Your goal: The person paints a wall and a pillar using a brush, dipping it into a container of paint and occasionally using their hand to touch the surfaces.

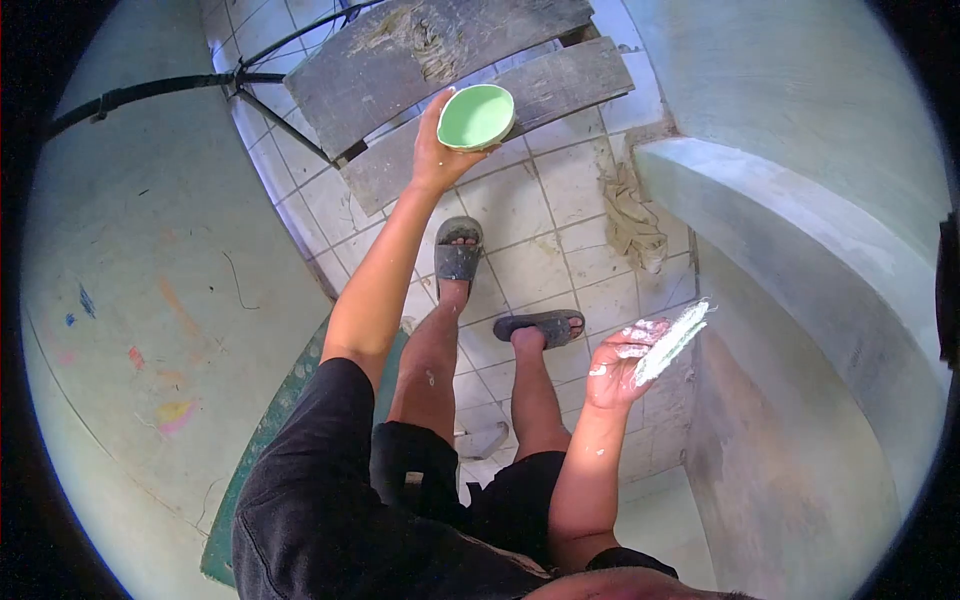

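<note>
My left hand [437, 155] is wrapped round the side and underside of a bowl [476, 117], light green inside, held up in front of a wooden plank bench. Its rim tilts toward me, and no contents can be made out clearly. Down at the right, my right hand [615, 372] holds an elongated white clump [672, 342] with ragged, fibrous edges, coated in something like wet plaster. White smears cover the fingers of that hand, and small white spots mark the forearm.
Worn planks [400, 60] form a bench at the top. A crumpled dirty cloth [632, 222] lies on the white tiled floor [505, 205]. At the right stands a curved grey wall ledge [780, 195]. A green board [270, 450] is beside my left leg, along a marked wall [150, 330].
</note>
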Motion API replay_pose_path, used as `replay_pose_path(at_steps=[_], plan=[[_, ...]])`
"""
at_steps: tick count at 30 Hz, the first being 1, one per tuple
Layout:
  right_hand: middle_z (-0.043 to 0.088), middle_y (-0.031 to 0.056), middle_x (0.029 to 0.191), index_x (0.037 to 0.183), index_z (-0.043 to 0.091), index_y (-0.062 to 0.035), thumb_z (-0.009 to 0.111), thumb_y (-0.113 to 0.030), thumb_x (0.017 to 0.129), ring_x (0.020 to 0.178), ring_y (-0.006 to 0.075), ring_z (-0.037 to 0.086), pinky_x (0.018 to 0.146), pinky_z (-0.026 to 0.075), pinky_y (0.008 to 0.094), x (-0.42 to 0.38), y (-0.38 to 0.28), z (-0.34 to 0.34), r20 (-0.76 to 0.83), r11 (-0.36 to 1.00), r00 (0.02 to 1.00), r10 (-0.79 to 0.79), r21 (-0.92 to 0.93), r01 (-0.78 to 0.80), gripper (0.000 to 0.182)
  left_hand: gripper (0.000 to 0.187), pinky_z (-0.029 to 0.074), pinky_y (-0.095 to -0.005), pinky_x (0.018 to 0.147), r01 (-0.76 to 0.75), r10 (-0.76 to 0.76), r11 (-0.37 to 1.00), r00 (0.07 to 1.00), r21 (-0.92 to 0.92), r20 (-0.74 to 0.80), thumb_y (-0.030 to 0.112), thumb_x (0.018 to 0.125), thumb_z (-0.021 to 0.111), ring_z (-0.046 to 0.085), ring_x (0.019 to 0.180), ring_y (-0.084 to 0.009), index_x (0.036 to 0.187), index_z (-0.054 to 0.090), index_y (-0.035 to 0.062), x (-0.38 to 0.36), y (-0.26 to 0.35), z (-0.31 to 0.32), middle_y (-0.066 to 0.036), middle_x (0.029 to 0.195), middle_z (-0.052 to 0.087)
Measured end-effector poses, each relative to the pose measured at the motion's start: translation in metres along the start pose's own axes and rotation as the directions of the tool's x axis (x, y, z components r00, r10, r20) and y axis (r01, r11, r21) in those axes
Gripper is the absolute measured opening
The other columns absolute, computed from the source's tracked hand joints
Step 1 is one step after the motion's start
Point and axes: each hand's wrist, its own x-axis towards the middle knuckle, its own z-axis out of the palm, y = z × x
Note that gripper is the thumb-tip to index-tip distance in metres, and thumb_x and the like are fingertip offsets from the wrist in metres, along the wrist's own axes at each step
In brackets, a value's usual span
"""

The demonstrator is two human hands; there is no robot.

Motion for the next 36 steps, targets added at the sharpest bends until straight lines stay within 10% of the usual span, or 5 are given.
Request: replay_pose_path(at_steps=[14,24,30,33,36], plan=[[0.065,0.0066,0.098,0.104,0.061,-0.0038,0.058,-0.013,0.085,0.088,0.0148,0.062,0.075,0.054,0.0264,-0.028,-0.018,0.018,0.015,0.996,1.0,-0.016,-0.084,0.018,0.021,0.099,0.042,-0.0371,0.097,0.059,-0.042,0.953,0.997,-0.296,0.064,0.013,0.055,0.088,0.048,0.115,-0.0222,0.132,0.027,0.0045,0.006,0.002,0.003,-0.011,0.124,0.047],[0.064,0.0107,0.108,0.114,0.059,-0.006,0.048,-0.03,0.089,0.091,0.0263,0.064,0.079,0.054,0.0392,-0.063,-0.034,0.054,-0.078,0.992,0.989,-0.128,-0.034,0.126,0.036,0.091,0.039,-0.0418,0.097,0.239,-0.248,0.955,0.968,0.173,0.03,0.024,0.063,0.082,0.041,0.12,-0.0354,0.134,0.032,-0.0012,-0.074,-0.003,-0.032,-0.022,0.129,0.039],[0.062,0.0108,0.11,0.115,0.053,-0.0016,0.035,-0.025,0.096,0.096,0.0235,0.062,0.076,0.056,0.0352,-0.087,-0.041,0.118,-0.088,0.995,0.992,-0.089,-0.047,0.085,0.035,0.066,0.04,-0.0418,0.096,0.374,-0.514,0.845,0.763,0.382,0.391,0.037,0.075,0.07,0.05,0.111,-0.0387,0.119,0.05,-0.0076,-0.134,0.068,-0.047,-0.026,0.12,0.052],[0.064,0.0099,0.103,0.106,0.054,-0.0008,0.037,-0.018,0.097,0.091,0.0206,0.064,0.079,0.055,0.0353,-0.118,-0.05,0.124,0.165,0.997,0.985,-0.041,0.066,0.031,0.026,0.037,0.047,-0.0353,0.078,0.439,-0.345,0.898,0.659,0.031,0.668,0.024,0.075,0.071,0.061,0.087,-0.0246,0.097,0.062,-0.0043,-0.119,0.212,-0.077,-0.018,0.093,0.065],[0.066,0.0116,0.097,0.109,0.056,0.0007,0.037,-0.021,0.095,0.088,0.0236,0.066,0.071,0.058,0.0372,-0.148,-0.065,0.151,0.175,0.997,0.985,-0.004,-0.072,0.017,0.032,0.036,0.048,-0.0292,0.059,0.473,-0.304,0.881,0.526,0.024,0.794,0.022,0.074,0.071,0.062,0.072,-0.0163,0.099,0.062,-0.0032,-0.117,0.198,-0.035,-0.011,0.086,0.065]])
